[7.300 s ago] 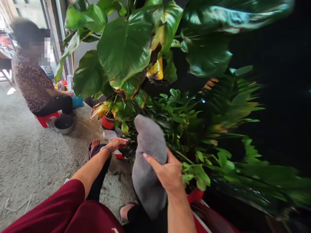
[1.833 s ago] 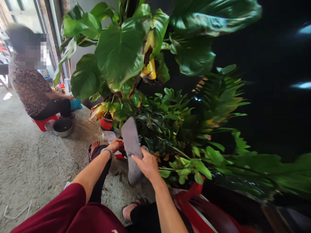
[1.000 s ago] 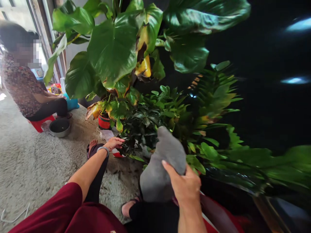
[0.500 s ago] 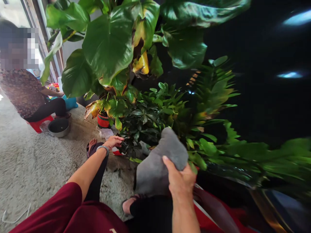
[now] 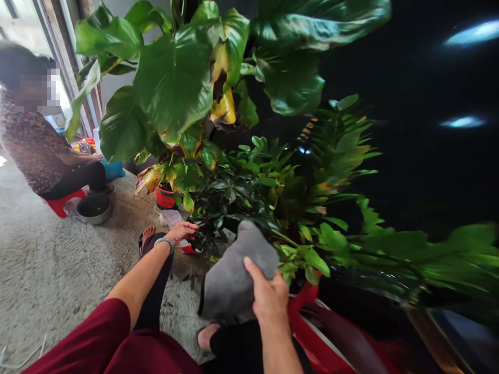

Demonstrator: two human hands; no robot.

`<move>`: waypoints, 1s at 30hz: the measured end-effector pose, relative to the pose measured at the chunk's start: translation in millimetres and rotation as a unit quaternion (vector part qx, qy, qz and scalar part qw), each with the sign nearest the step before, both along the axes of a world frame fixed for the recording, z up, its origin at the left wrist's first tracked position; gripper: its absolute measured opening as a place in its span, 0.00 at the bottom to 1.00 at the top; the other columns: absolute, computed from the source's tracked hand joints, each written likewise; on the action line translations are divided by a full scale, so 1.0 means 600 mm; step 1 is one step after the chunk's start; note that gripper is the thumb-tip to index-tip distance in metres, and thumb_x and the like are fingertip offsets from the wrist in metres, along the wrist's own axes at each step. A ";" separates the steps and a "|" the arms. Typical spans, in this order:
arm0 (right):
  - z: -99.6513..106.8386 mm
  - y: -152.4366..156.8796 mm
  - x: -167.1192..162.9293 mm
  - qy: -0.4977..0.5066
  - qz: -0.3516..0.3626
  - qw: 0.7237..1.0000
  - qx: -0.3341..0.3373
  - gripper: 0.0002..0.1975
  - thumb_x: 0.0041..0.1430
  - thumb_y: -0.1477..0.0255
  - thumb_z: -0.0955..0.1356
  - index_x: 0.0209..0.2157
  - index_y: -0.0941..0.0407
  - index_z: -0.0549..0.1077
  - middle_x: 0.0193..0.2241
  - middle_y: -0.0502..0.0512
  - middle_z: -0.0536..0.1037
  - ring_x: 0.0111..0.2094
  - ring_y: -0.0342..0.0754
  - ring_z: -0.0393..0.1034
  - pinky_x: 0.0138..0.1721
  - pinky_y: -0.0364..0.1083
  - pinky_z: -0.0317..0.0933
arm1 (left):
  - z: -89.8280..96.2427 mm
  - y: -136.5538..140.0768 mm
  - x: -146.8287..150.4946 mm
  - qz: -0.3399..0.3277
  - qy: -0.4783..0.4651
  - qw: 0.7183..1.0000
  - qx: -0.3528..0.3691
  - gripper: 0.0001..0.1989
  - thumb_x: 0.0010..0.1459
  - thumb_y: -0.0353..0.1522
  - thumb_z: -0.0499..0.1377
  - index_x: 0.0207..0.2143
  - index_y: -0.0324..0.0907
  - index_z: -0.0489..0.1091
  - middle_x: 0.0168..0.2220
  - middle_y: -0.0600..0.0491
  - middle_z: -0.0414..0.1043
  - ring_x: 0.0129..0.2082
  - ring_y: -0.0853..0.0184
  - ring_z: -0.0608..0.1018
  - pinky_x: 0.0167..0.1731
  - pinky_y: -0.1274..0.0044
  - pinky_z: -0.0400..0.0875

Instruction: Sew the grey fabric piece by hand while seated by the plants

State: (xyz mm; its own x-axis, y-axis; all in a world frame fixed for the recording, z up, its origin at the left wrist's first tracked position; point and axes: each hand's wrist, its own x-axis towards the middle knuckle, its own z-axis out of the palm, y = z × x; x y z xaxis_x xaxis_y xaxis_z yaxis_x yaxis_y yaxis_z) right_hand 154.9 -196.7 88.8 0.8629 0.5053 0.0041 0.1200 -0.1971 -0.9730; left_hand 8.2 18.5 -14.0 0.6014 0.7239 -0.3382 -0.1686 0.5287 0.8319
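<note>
A grey cloth [image 5: 234,275] hangs from my right hand [image 5: 271,298], with the thumb pressed on top of it. It is spread low in front of the potted plants. My left hand [image 5: 181,232], a bracelet on its wrist, pinches a leaf at the left edge of a dark-leaved plant [image 5: 230,189]; the fingertips are partly lost among the leaves. Just below that hand shows a red and white pot [image 5: 188,249], mostly covered. Between the cloth and the dark leaves there is a small gap.
A tall broad-leaved plant [image 5: 175,78] in a red pot [image 5: 166,198] leans over from behind. At left a person [image 5: 39,140] sits on a red stool [image 5: 58,205] beside a grey basin [image 5: 94,209]. A red object [image 5: 323,332] lies at my right.
My right hand has moved left and slightly down with the grey cloth, away from the leaves at right. My left hand has stayed almost still at the dark leaves.
</note>
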 end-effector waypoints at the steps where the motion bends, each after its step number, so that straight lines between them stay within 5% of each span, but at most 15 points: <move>1: 0.019 0.016 0.011 -0.020 -0.013 1.000 0.006 0.27 0.39 0.55 0.75 0.38 0.60 0.79 0.33 0.62 0.83 0.36 0.60 0.78 0.38 0.52 0.71 | 0.000 -0.001 0.001 0.001 0.002 1.000 0.001 0.14 0.39 0.27 0.71 0.32 0.35 0.77 0.23 0.55 0.73 0.22 0.73 0.73 0.33 0.75 0.72; 4: 0.041 0.061 0.017 -0.048 0.024 0.999 0.008 0.26 0.40 0.55 0.74 0.37 0.60 0.78 0.33 0.63 0.83 0.37 0.60 0.78 0.39 0.52 0.70 | 0.000 -0.005 0.005 0.007 0.008 1.000 0.002 0.13 0.40 0.27 0.71 0.32 0.35 0.77 0.22 0.55 0.72 0.22 0.73 0.73 0.33 0.75 0.72; 8: -0.018 0.052 -0.026 -0.026 0.139 0.989 -0.054 0.24 0.41 0.55 0.72 0.35 0.59 0.78 0.31 0.60 0.84 0.35 0.60 0.79 0.36 0.51 0.70 | -0.002 -0.006 0.006 0.013 0.006 1.000 0.000 0.14 0.39 0.27 0.71 0.32 0.35 0.77 0.24 0.54 0.74 0.22 0.73 0.74 0.33 0.75 0.72; 11: -0.053 0.007 -0.044 0.007 0.141 0.986 -0.088 0.24 0.42 0.54 0.72 0.35 0.59 0.78 0.30 0.60 0.84 0.35 0.60 0.79 0.35 0.51 0.70 | -0.003 -0.001 0.001 0.008 -0.001 1.000 0.002 0.13 0.39 0.26 0.71 0.32 0.35 0.77 0.24 0.54 0.73 0.22 0.73 0.73 0.32 0.75 0.72; 16: 0.019 0.002 -0.023 -0.085 0.033 0.995 -0.049 0.26 0.44 0.53 0.72 0.37 0.59 0.78 0.34 0.65 0.83 0.39 0.62 0.77 0.41 0.53 0.68 | -0.002 0.005 -0.005 0.008 0.003 1.000 0.012 0.14 0.39 0.27 0.71 0.32 0.35 0.77 0.24 0.54 0.73 0.23 0.73 0.73 0.32 0.76 0.72; 20: 0.073 0.061 -0.025 -0.156 0.103 0.982 -0.010 0.22 0.45 0.54 0.70 0.36 0.56 0.77 0.33 0.62 0.83 0.36 0.60 0.76 0.40 0.53 0.67 | -0.004 -0.002 0.002 0.011 0.009 1.000 0.011 0.14 0.38 0.27 0.71 0.32 0.34 0.77 0.23 0.54 0.73 0.22 0.73 0.73 0.31 0.76 0.72; 23: 0.054 0.076 -0.041 -0.131 0.190 0.972 -0.051 0.18 0.44 0.57 0.70 0.33 0.54 0.77 0.30 0.60 0.82 0.34 0.61 0.77 0.38 0.53 0.68 | -0.008 -0.006 0.006 0.017 0.006 1.000 0.008 0.13 0.38 0.27 0.70 0.31 0.34 0.77 0.23 0.54 0.73 0.22 0.73 0.73 0.32 0.76 0.72; 27: 0.015 0.034 -0.055 -0.114 0.293 0.942 -0.120 0.12 0.44 0.62 0.69 0.30 0.53 0.77 0.27 0.56 0.82 0.32 0.60 0.77 0.35 0.53 0.67 | -0.012 -0.001 0.003 -0.009 0.005 1.000 0.026 0.11 0.40 0.29 0.69 0.30 0.34 0.77 0.24 0.52 0.75 0.23 0.71 0.75 0.32 0.76 0.72; 30: 0.036 0.008 -0.052 -0.113 0.297 0.942 -0.104 0.15 0.45 0.61 0.69 0.32 0.55 0.78 0.28 0.55 0.82 0.31 0.58 0.76 0.35 0.51 0.67 | -0.010 0.006 -0.003 -0.015 0.013 0.999 0.034 0.12 0.41 0.29 0.69 0.31 0.34 0.77 0.24 0.51 0.75 0.22 0.71 0.74 0.30 0.77 0.71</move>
